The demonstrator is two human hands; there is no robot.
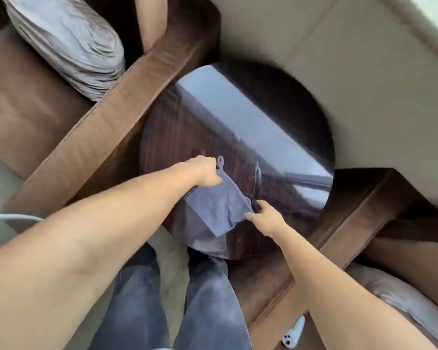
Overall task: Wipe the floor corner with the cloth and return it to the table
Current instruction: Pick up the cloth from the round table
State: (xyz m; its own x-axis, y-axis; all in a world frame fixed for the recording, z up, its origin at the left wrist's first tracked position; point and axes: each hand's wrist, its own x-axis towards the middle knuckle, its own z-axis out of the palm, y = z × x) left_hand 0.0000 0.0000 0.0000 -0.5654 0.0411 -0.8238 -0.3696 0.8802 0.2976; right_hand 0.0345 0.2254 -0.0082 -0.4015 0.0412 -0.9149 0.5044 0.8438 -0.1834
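Cloth (216, 207), soft, light and limp, lies at the near edge of the round table (238, 137), our left hand (205, 173) pinching its loop corner, our right hand (264, 218) seemingly nipping the opposite corner.

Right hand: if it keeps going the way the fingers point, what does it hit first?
Probably the cloth: the right hand already sits at its near corner, fingers aimed up-left across the table. Contact isn't clear from this view.

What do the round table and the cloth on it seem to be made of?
The round dark table looks like glossy lacquered wood: striped grain shows and it mirrors the room. The blue-grey cloth seems soft woven or terry fabric, matte, with a hanging loop; blur leaves the weave unclear.
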